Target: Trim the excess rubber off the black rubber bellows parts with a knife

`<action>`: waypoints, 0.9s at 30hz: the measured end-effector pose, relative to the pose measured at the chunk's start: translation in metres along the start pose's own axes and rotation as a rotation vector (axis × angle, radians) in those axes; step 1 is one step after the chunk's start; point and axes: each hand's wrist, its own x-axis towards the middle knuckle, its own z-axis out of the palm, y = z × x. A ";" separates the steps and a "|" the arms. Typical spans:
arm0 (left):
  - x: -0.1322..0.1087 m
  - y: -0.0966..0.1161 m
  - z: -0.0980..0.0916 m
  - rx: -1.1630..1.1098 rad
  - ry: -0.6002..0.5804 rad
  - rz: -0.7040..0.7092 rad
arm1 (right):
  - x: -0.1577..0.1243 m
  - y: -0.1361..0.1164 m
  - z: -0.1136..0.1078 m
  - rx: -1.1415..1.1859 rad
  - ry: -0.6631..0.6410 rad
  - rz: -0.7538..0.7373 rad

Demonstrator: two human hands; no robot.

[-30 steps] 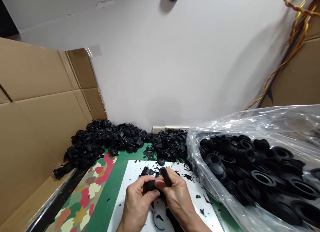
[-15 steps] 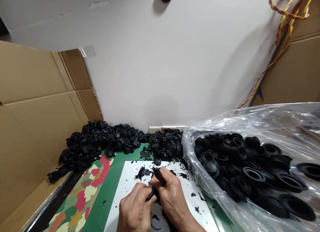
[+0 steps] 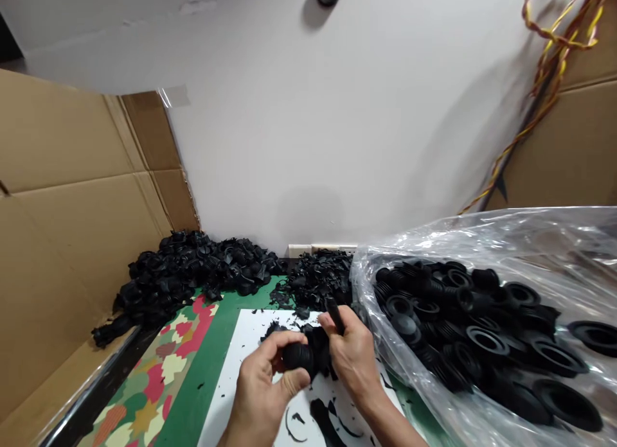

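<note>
While the left hand (image 3: pixel 260 383) grips one black ribbed part (image 3: pixel 297 357) above the white board (image 3: pixel 248 328), the right hand (image 3: pixel 355 357) is closed around one dark handle (image 3: pixel 336 316), whose tip I cannot see. To do this well, I think the part should be held firmly, with the left thumb out of the handle's path. I count two heaps of black pieces (image 3: pixel 193 273) behind and one clear bag (image 3: pixel 482 235); its rubber parts (image 3: pixel 441 331) overlap too much for counting.
</note>
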 end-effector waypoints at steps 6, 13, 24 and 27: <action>0.020 -0.005 -0.010 -0.284 0.015 -0.124 | -0.005 -0.002 0.000 0.069 -0.087 -0.087; 0.017 -0.016 -0.010 -0.387 0.084 -0.247 | -0.009 0.003 -0.002 0.132 -0.102 -0.126; 0.015 -0.022 -0.011 -0.339 0.087 -0.277 | -0.030 -0.020 0.009 0.284 -0.382 -0.021; 0.015 -0.022 -0.009 -0.325 0.069 -0.282 | -0.034 -0.019 0.013 0.324 -0.418 0.029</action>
